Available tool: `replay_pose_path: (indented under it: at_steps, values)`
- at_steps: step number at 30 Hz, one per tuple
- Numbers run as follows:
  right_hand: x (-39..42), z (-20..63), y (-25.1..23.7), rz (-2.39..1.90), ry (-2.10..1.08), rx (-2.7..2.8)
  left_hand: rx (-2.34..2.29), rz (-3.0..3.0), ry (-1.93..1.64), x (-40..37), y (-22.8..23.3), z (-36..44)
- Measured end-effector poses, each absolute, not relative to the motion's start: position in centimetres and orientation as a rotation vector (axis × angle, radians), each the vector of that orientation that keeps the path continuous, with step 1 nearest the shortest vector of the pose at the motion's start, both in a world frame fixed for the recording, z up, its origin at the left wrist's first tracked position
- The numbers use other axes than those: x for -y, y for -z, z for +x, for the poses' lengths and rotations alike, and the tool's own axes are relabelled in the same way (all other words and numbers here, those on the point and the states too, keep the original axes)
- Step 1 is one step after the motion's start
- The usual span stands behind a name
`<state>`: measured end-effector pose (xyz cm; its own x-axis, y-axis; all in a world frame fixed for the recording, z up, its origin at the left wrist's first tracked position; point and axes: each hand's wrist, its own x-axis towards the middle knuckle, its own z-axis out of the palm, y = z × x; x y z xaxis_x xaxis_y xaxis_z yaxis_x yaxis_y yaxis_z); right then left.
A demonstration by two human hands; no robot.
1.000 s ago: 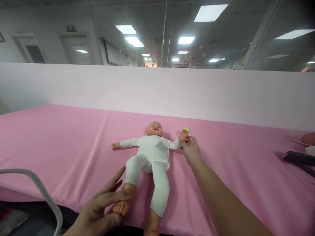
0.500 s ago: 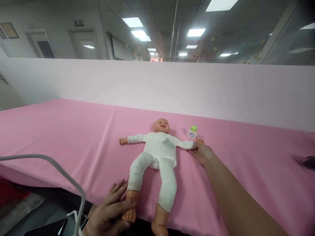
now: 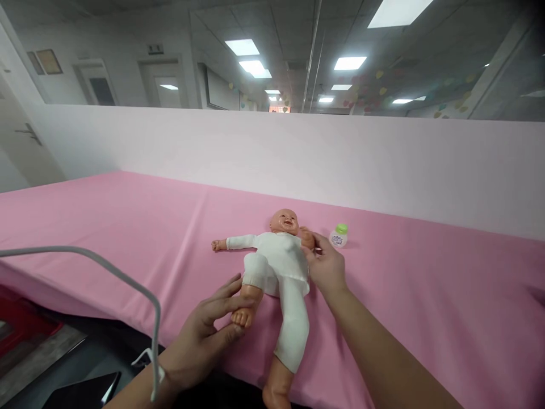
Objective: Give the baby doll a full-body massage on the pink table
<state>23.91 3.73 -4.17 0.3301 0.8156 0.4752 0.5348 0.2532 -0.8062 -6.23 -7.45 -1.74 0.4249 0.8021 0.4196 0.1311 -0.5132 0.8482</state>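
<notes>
A baby doll in white clothes lies face up on the pink sheet. My left hand grips the doll's bare foot on the left, and that leg is bent with the knee pushed up toward the body. My right hand holds the doll's hand on the right side, folded in near its head. The doll's other arm stretches out to the left and its other leg lies straight toward me. A small bottle with a green cap stands on the sheet just right of my right hand.
A pale pink partition runs along the far side of the sheet. A grey curved bar crosses the lower left. A dark phone-like slab lies below the sheet's near edge, and something red sits at the far left.
My left hand has pushed the doll's foot up, bending the knee. My right hand has drawn the doll's arm in from outstretched toward its head. The view shifted left.
</notes>
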Motion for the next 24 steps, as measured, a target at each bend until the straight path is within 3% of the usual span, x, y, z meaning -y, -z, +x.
replay_pose_path:
  at_steps: [6,12,18,24]
  values:
    - [-3.5,21.3,4.7,-1.473,-0.022,1.823,-0.766,1.854,-1.102,5.4,1.3,-3.9]
    - [-3.1,20.9,4.5,-1.546,0.037,2.008,-0.736,1.718,-1.123,3.9,2.0,-2.3]
    - [-3.9,22.2,4.8,-1.475,-0.046,1.786,-0.776,1.71,-1.135,4.1,2.4,-2.8]
    - [-4.1,25.9,4.2,-1.54,-0.347,1.316,-0.818,1.739,-1.137,6.5,3.2,-5.2]
